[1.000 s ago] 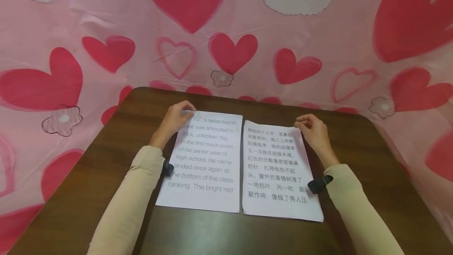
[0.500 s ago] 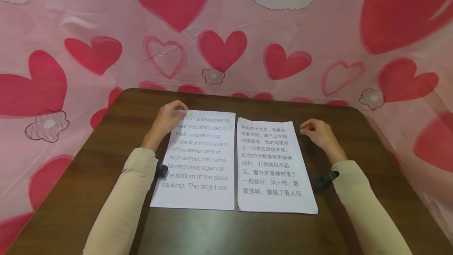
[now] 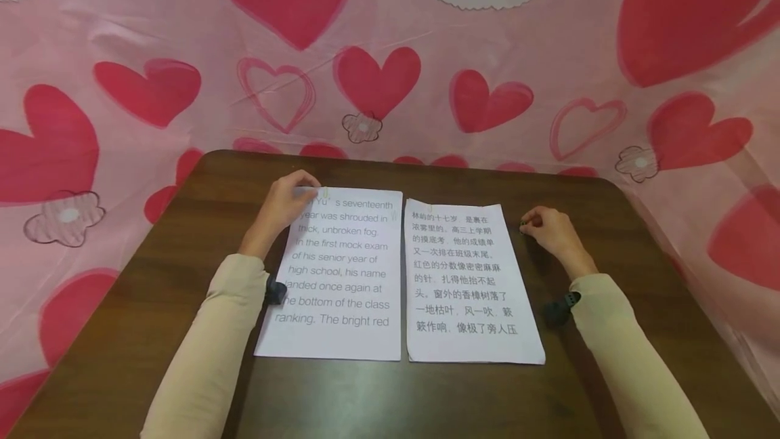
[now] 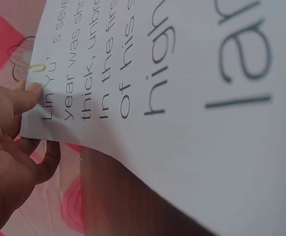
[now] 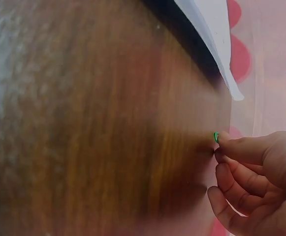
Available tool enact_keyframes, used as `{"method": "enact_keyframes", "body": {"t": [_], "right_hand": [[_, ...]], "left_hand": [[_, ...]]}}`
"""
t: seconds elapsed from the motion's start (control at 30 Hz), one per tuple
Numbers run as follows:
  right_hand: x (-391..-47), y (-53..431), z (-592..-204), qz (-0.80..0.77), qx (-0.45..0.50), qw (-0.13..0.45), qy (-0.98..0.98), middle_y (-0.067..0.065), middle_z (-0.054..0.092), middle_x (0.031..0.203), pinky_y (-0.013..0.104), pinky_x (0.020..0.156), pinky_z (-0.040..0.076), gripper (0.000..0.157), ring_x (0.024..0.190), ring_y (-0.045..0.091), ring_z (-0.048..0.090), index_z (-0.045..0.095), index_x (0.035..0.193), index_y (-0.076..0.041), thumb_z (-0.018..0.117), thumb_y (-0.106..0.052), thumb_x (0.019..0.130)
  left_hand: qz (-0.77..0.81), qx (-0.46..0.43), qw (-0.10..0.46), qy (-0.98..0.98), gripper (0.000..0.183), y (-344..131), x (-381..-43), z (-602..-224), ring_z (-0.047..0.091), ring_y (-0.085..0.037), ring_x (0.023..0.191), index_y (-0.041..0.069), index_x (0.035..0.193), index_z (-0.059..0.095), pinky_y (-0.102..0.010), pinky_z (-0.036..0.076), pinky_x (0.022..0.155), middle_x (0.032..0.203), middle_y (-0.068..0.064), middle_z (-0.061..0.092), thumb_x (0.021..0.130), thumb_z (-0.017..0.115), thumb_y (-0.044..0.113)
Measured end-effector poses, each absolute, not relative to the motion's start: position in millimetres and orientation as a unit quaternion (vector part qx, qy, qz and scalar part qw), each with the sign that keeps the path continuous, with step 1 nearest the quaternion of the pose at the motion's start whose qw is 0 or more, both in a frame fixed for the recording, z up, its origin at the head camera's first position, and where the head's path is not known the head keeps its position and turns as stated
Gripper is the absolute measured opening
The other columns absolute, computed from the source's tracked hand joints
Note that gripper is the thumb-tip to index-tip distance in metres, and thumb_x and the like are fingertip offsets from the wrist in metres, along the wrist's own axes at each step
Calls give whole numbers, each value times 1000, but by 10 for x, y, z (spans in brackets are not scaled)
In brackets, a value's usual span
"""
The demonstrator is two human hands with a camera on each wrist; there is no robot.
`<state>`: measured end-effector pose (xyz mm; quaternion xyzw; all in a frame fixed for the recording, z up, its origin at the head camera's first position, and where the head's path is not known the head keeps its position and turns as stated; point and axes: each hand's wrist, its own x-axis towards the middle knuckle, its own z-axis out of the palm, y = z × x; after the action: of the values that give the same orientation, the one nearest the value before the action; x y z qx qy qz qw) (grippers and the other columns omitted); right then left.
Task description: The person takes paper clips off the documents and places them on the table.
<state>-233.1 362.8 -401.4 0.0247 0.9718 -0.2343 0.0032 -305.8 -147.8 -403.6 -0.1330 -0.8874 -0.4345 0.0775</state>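
At its upper left corner, the English-printed paper (image 3: 347, 290) is pinched by my left hand (image 3: 280, 205), thumb on top and fingers behind. A yellow paper clip (image 4: 38, 68) sits on its top edge beside the thumb. To the right lies the Chinese-printed paper (image 3: 469, 290), with a faint yellowish clip (image 3: 430, 208) at its top edge. My right hand (image 3: 551, 232) is apart from that paper, beyond its upper right corner. Between its thumb and index finger it pinches a small green item, seemingly a paper clip (image 5: 216, 137); most of it is hidden by the fingers.
Both papers lie side by side with a narrow gap on a dark brown wooden table (image 3: 329, 398). Behind the table hangs a pink cloth (image 3: 390, 12) printed with hearts. A dark band with a small device (image 3: 563, 307) is on the right wrist.
My right hand has left the Chinese-printed paper's upper right corner and moved slightly right, with the small green item between its fingers. The left hand keeps its pinch. The head view has shifted slightly.
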Motion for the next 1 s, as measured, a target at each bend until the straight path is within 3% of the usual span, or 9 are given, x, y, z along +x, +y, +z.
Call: {"method": "enact_keyframes", "body": {"t": [0.2,0.4,0.53,0.77,1.0], "right_hand": [[-2351,3629,-4034,-236,32,-11,971,30,67,108,54,85,51,32,95,41,62,59,121,7,64,-14,97],[-2355,3498,-3945,-272,53,-117,954,26,69,104,36,73,48,28,90,36,63,63,119,2,62,-17,98],[-2448,3271,-3804,-295,39,-154,942,22,71,105,34,77,46,29,95,34,65,64,120,-1,61,-21,99],[-2658,2602,-3613,-342,-44,-118,931,23,70,115,48,96,49,30,107,37,65,62,123,-1,61,-20,100],[-2869,1785,-3573,-350,-133,-86,923,17,69,121,46,103,50,30,114,32,64,63,124,-2,64,-19,98]], "left_hand": [[-436,-123,72,-889,14,-1474,-3040,-4045,56,-34,112,2,110,65,-49,38,108,118,-20,68,97,61,4],[-442,-116,70,-887,14,-1376,-3041,-4048,56,-33,113,4,110,66,-48,38,108,119,-19,68,98,61,5],[-450,-125,85,-880,13,-1258,-3071,-4050,57,-33,113,3,109,66,-47,39,108,118,-19,69,97,61,4],[-460,-137,86,-873,12,-1158,-3069,-4051,59,-33,115,2,108,67,-47,40,109,115,-19,70,96,62,3],[-464,-133,85,-871,13,-1183,-3008,-4004,59,-32,116,3,108,67,-47,40,110,116,-18,70,97,62,4]]}}
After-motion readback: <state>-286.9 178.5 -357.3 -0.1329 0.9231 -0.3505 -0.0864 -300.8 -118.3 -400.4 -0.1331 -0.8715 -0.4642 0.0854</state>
